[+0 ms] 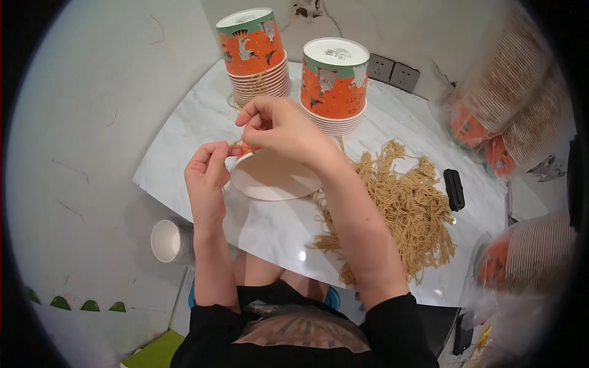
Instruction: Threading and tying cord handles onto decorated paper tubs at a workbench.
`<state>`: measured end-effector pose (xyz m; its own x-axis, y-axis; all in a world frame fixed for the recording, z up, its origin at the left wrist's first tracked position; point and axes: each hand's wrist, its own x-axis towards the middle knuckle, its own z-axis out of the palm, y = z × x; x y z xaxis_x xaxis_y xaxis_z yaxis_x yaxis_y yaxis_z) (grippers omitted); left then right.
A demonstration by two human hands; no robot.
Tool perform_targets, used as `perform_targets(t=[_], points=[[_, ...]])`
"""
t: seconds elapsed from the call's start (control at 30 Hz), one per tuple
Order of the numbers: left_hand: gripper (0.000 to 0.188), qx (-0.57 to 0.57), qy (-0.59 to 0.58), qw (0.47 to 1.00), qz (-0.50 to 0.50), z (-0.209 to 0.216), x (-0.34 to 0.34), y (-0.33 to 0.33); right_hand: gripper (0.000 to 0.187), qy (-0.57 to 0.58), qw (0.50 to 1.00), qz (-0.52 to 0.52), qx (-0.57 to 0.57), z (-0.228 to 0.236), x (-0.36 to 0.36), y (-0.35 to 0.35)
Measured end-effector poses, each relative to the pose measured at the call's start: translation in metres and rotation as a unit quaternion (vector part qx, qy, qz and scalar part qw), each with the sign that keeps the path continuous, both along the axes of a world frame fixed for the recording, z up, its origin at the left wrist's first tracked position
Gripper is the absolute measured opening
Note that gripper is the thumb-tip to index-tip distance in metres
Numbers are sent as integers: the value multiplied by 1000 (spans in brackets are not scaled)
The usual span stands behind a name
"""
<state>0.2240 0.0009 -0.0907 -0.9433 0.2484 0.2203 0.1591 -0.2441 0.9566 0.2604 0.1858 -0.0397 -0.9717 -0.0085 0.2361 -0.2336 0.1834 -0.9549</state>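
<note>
An orange paper bucket [276, 178] lies tilted in front of me on the table, its round white mouth facing me. My left hand [207, 168] is at the bucket's left rim, thumb and forefinger pinched together on what looks like a thin tan cord [234, 145]. Just above it, my right hand [273, 127] reaches over the bucket with curled fingers closed near the same spot. Its fingertips hide whatever they pinch. To the right, beside my right forearm, a loose heap of tan cords [408, 214] is spread on the tabletop.
Two upside-down stacks of orange and green paper buckets, one [253, 52] at the back left and one [334, 83] beside it, stand on the marble-patterned table [184, 138]. A black object [454, 190] lies right. Bagged bucket stacks [509, 92] flank the right side. White cups [167, 240] are at left.
</note>
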Motion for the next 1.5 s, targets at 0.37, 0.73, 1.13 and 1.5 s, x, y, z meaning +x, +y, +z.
perform_targets(t=[0.37, 0.73, 1.13, 1.5], points=[[18, -38, 12, 998, 46, 11, 11, 22, 21, 14, 998, -48, 27, 11, 11, 3], [21, -62, 36, 997, 38, 6, 11, 19, 23, 37, 993, -77, 86, 10, 11, 7], [17, -63, 56, 996, -14, 4, 11, 7, 20, 18, 997, -34, 60, 2, 3, 14], [16, -58, 110, 992, -14, 0, 26, -11, 18, 65, 987, -65, 128, 7, 9, -5]])
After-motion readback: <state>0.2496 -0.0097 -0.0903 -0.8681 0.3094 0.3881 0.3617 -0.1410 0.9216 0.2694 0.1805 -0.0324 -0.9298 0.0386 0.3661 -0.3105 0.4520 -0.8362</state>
